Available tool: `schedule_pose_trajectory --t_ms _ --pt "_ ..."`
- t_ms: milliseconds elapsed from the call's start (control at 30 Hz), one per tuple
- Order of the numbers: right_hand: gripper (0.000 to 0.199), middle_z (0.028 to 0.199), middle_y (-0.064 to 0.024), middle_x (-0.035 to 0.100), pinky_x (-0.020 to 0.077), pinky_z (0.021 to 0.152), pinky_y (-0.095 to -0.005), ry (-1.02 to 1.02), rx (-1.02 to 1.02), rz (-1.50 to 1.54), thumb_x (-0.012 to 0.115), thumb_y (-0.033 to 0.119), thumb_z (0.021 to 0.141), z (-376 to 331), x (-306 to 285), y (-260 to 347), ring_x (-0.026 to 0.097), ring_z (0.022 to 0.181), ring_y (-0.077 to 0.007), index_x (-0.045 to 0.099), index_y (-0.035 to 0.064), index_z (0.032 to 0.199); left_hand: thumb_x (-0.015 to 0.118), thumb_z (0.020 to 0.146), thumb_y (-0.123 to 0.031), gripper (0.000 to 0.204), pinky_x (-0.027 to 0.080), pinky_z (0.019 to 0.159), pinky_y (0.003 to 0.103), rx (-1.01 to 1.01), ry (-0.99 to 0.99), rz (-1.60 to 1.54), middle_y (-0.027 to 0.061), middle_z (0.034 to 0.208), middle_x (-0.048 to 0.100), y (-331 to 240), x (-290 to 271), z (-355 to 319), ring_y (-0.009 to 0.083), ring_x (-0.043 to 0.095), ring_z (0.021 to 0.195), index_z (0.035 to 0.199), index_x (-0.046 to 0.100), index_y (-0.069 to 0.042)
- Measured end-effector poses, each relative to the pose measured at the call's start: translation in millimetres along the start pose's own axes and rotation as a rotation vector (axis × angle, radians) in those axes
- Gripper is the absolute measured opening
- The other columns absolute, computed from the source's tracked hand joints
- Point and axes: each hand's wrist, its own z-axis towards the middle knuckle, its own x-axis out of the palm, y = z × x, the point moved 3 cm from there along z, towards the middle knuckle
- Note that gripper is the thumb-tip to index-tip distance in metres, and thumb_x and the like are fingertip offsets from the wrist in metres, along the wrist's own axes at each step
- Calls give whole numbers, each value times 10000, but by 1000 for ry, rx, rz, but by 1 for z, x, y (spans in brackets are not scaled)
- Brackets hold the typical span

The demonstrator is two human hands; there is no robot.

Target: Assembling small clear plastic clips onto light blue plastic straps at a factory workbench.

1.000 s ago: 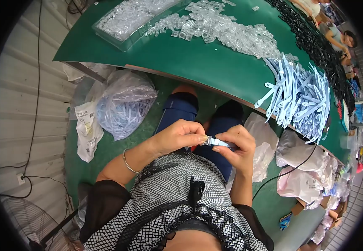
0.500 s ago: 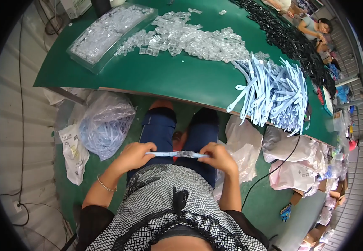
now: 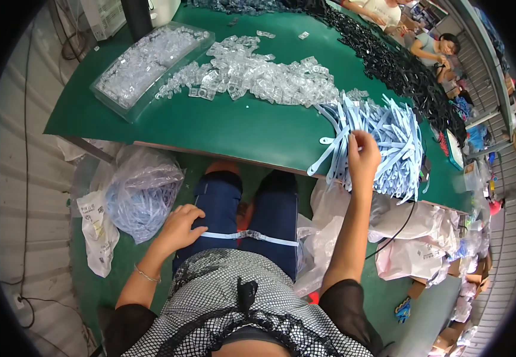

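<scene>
Across my lap lies a light-blue strap (image 3: 278, 240) with a clear plastic buckle (image 3: 250, 234) at its middle. Its left end is pinched in my left hand (image 3: 182, 228); the right end lies loose on my thigh. My right hand (image 3: 364, 156) is at the near left part of a heap of light-blue straps (image 3: 397, 143) on the table's front edge. Its fingers are pinched together on a strap there, partly hidden by the hand. Loose clear buckles (image 3: 258, 77) form a long pile left of and beyond the straps.
The green table (image 3: 228, 128) holds a clear tray of small clear parts (image 3: 151, 65) at left and a long heap of black pieces (image 3: 383, 59) at right. Bags of straps (image 3: 145, 199) and pale plastic bags (image 3: 409, 247) stand below. Two people (image 3: 436, 50) sit far right.
My right hand has let go of the strap's right end and moved up and right to the strap heap. My left hand keeps its end, and the strap now rests across my thighs.
</scene>
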Motion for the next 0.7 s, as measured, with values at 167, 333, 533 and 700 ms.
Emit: schedule_pose_trajectory --t_ms 167,333,533,700 --pt "246 836 -162 605 466 696 -387 74 -137 -454 647 130 680 47 31 -33 589 753 -328 611 7 890 633 734 -125 175 450 675 352 144 -50 -214 113 837 578 -54 -14 55 284 565 772 866 578 -23" --pt "285 789 -184 622 476 691 -401 328 149 -455 665 192 624 70 37 -83 603 775 -343 617 4 832 611 745 -113 121 447 642 359 491 -250 -181 112 788 578 -99 -30 134 288 559 721 822 575 -28" --pt "256 835 -185 612 467 708 -354 170 38 -285 576 142 732 59 47 -90 600 772 -298 585 -19 932 639 721 -211 279 386 803 403 448 -643 136 93 1021 539 -92 -69 246 291 490 970 958 559 -87" --pt "216 876 -168 551 433 727 -338 17 -2 -209 518 91 828 42 52 -82 543 777 -275 508 -26 1009 616 742 -384 424 354 894 441 334 -798 342 100 1178 488 -36 -122 325 295 428 1111 1089 547 -150"
